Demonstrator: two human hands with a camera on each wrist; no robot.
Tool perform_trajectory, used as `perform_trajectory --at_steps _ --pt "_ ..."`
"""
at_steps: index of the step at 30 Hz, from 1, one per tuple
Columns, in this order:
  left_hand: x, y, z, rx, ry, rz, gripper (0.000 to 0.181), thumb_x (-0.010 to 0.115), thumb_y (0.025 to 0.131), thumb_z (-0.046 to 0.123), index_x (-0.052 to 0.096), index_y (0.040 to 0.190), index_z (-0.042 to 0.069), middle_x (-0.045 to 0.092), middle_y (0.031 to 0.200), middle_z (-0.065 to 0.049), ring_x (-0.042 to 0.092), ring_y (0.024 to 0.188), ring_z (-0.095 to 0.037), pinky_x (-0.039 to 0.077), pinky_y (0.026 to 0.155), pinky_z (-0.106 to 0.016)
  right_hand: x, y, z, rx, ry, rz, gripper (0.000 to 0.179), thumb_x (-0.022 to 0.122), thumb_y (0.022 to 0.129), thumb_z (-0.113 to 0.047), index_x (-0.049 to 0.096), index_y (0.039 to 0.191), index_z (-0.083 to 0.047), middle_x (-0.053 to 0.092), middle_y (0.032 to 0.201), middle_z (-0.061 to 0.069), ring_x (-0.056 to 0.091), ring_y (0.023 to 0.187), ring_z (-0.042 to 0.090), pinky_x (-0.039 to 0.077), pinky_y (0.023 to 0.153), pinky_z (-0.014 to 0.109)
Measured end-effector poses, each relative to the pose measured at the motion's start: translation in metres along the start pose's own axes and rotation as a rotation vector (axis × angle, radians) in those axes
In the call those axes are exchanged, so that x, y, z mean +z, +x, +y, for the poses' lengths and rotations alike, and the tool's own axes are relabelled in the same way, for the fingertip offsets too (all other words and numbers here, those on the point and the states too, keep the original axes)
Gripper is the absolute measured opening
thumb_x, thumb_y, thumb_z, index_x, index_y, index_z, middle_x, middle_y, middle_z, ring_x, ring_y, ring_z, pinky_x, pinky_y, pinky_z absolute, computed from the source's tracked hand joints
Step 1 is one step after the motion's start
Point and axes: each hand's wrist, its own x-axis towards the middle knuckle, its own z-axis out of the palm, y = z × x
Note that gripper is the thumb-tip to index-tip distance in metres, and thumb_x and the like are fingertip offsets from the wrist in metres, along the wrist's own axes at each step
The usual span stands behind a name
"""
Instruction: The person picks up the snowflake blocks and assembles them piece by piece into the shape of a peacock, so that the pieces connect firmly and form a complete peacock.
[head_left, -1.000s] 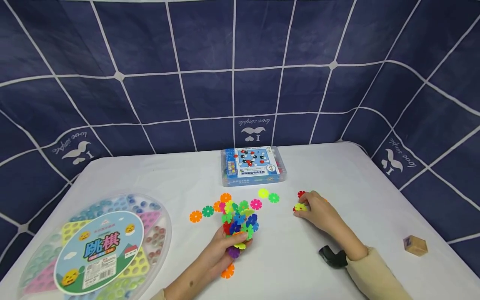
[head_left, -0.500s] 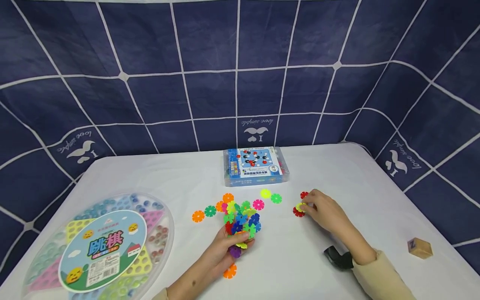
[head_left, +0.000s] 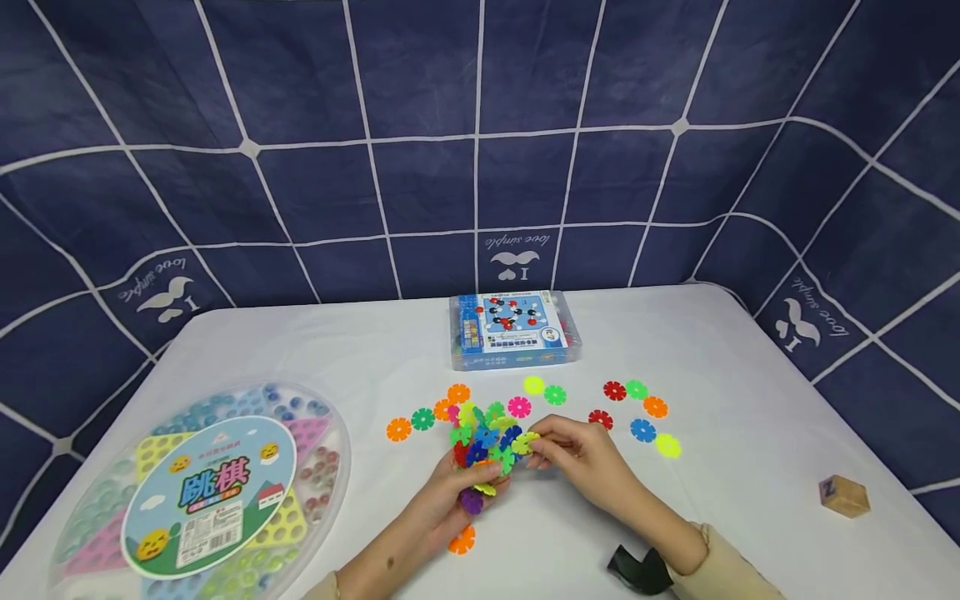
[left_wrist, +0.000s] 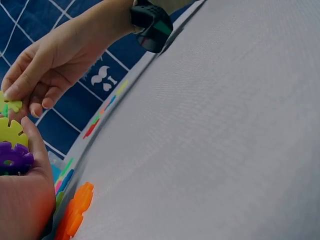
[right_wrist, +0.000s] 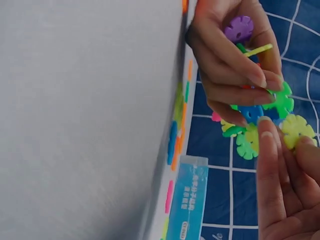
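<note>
My left hand [head_left: 444, 493] grips a cluster of interlocked, notched plastic snowflake discs [head_left: 480, 450] in blue, green, red, yellow and purple, raised above the white table. A purple disc [right_wrist: 239, 29] pokes out by the palm in the right wrist view. My right hand [head_left: 588, 458] pinches a yellow disc [right_wrist: 297, 130] between thumb and fingers, at the right side of the cluster. Whether that disc touches the cluster or slots into it, I cannot tell. In the left wrist view, the yellow disc [left_wrist: 11, 104] sits under the thumb tip.
Loose discs lie about the cluster, among them an orange disc [head_left: 398, 429] and a pink disc [head_left: 519, 407]. More lie at right, including a blue disc [head_left: 642, 430]. A boxed set [head_left: 516, 362] stands behind, a round marble game [head_left: 206, 500] at left, a wooden block [head_left: 844, 497] at right.
My right hand has picked up the yellow disc from beside the red ones and carried it left to the cluster. My left hand stays nearly still, gripping the cluster.
</note>
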Motion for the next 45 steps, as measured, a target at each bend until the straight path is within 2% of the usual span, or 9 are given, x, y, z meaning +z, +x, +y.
perform_trajectory --at_steps 12,24,27,30,34,37,40,43,45 --pt "0.001 0.000 -0.001 -0.005 0.001 -0.013 0.058 0.061 0.085 -0.004 0.030 0.134 -0.002 0.052 0.121 -0.016 0.056 0.103 -0.024 0.047 0.090 -0.037 0.008 -0.004 0.003 -0.060 -0.007 0.015 0.005 0.063 0.088 -0.004 0.066 0.090 -0.008 0.067 0.075 -0.002 0.066 0.064 0.020 0.055 0.058 0.030" --pt "0.000 0.000 -0.001 0.017 -0.038 -0.007 0.057 0.060 0.086 -0.008 0.030 0.134 -0.005 0.052 0.122 -0.019 0.056 0.107 -0.028 0.044 0.092 -0.039 0.020 -0.005 0.002 -0.107 -0.028 0.021 0.014 0.060 0.085 0.010 0.066 0.089 -0.001 0.067 0.076 0.006 0.067 0.067 0.021 0.056 0.061 0.031" --pt "0.000 0.000 0.000 0.026 -0.027 -0.001 0.054 0.060 0.085 -0.006 0.033 0.132 -0.004 0.053 0.119 -0.016 0.057 0.104 -0.025 0.045 0.092 -0.038 0.011 -0.004 0.002 -0.060 -0.072 -0.022 0.012 0.064 0.086 0.000 0.069 0.097 -0.005 0.069 0.084 0.002 0.066 0.070 0.017 0.055 0.064 0.027" --pt "0.001 0.001 0.002 0.041 -0.023 0.028 0.052 0.063 0.085 -0.002 0.035 0.129 -0.001 0.058 0.112 -0.013 0.060 0.098 -0.024 0.046 0.091 -0.038 -0.013 -0.001 0.008 0.030 -0.166 -0.053 0.018 0.068 0.085 -0.007 0.069 0.104 -0.007 0.068 0.091 0.000 0.063 0.072 0.016 0.054 0.064 0.026" --pt "0.000 0.000 0.002 0.054 -0.048 0.074 0.049 0.065 0.086 0.001 0.036 0.125 0.001 0.063 0.098 -0.011 0.064 0.089 -0.022 0.047 0.089 -0.038 -0.050 0.000 0.022 0.212 -0.518 0.006 0.024 0.075 0.079 -0.009 0.068 0.101 -0.004 0.063 0.090 0.003 0.056 0.073 0.016 0.051 0.064 0.031" --pt "-0.001 0.000 0.002 0.052 -0.060 0.075 0.044 0.065 0.086 0.000 0.039 0.122 0.003 0.065 0.093 -0.009 0.064 0.085 -0.021 0.047 0.089 -0.038 -0.065 -0.003 0.031 0.364 -0.728 -0.028 0.029 0.078 0.076 -0.013 0.064 0.098 -0.002 0.054 0.088 0.003 0.050 0.076 0.017 0.048 0.066 0.033" --pt "-0.001 0.001 0.001 0.062 -0.062 0.058 0.040 0.064 0.085 -0.001 0.043 0.119 0.003 0.064 0.093 -0.008 0.064 0.084 -0.020 0.047 0.090 -0.039 -0.069 -0.004 0.037 0.433 -0.740 -0.095 0.031 0.079 0.076 -0.014 0.059 0.097 -0.001 0.048 0.085 0.004 0.048 0.077 0.019 0.048 0.066 0.033" --pt "-0.002 0.002 0.000 0.077 -0.061 0.045 0.039 0.064 0.085 -0.001 0.045 0.118 0.004 0.063 0.094 -0.008 0.064 0.084 -0.020 0.047 0.090 -0.039 -0.069 -0.002 0.037 0.427 -0.711 -0.113 0.025 0.078 0.076 -0.010 0.058 0.091 -0.005 0.047 0.077 0.001 0.046 0.072 0.018 0.045 0.061 0.029" --pt "-0.002 0.002 0.000 0.084 -0.060 0.043 0.038 0.064 0.085 -0.002 0.045 0.118 0.004 0.063 0.094 -0.008 0.064 0.084 -0.020 0.047 0.090 -0.039 -0.067 -0.002 0.035 0.397 -0.617 -0.139 0.019 0.075 0.078 -0.007 0.058 0.088 -0.007 0.050 0.072 -0.001 0.049 0.065 0.016 0.047 0.058 0.027"
